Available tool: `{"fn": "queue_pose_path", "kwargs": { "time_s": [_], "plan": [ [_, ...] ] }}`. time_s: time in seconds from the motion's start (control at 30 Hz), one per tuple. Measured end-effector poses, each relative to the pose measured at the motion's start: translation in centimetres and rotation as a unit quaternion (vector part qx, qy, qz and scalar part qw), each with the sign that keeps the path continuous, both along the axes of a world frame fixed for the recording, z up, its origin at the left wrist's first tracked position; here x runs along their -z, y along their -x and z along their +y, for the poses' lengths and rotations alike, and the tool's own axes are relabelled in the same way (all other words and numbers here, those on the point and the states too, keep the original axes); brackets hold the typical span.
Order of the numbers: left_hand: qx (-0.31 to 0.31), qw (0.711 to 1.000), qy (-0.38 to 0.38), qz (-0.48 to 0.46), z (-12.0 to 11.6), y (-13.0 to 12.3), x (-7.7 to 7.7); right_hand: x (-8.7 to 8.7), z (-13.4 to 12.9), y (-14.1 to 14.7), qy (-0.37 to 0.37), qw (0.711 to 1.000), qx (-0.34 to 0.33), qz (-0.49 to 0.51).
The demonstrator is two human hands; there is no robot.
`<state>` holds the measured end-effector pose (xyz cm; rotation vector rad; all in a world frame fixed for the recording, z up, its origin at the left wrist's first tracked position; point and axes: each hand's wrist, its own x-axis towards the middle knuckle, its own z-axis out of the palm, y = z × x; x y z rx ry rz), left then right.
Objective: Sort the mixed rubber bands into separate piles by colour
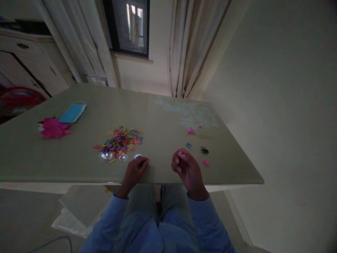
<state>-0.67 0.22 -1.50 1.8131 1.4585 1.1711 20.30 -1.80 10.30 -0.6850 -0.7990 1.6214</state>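
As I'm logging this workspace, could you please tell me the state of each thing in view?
Left hand, curled
Right hand, curled; anything held is unclear
Multicoloured pieces, loosely heaped
Black pieces, clustered
Blue pieces, lying close together
Nearer pink pieces, clustered
Pink cloth-like item, crumpled
Blue mask, lying flat
Curtains, hanging in folds, parted

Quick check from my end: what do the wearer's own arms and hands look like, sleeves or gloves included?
The left hand and right hand are bare, without gloves. Both blue sleeves are long and look plain.
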Motion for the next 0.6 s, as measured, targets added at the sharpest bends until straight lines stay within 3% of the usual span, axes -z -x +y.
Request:
{"fn": "queue_pose_path", "kwargs": {
  "time_s": [0.17, 0.27, 0.3, 0.37, 0.47, 0.6],
  "plan": [
    [-0.007, 1.000, 0.002, 0.012, 0.1, 0.0, -0.1, 1.8, -1.0, -3.5, -0.015, 0.996, 0.062, -0.058],
    [-0.015, 1.000, 0.005, 0.018, 0.1, 0.0, 0.0, 4.0, -1.0, -7.2, -0.028, 0.967, 0.155, -0.201],
    [-0.017, 1.000, 0.006, 0.022, 0.1, 0.1, 0.0, 4.8, -0.9, -8.6, -0.032, 0.940, 0.201, -0.275],
    [-0.022, 0.999, 0.010, 0.031, 0.1, 0.1, 0.1, 6.4, -0.7, -11.5, -0.041, 0.854, 0.272, -0.442],
    [-0.025, 0.999, 0.012, 0.044, 0.2, 0.1, 0.1, 8.2, -0.6, -15.5, -0.050, 0.734, 0.283, -0.616],
    [-0.033, 0.998, 0.013, 0.060, 0.2, 0.0, 0.1, 9.5, -0.6, -19.2, -0.083, 0.633, 0.272, -0.720]
  ]
}}
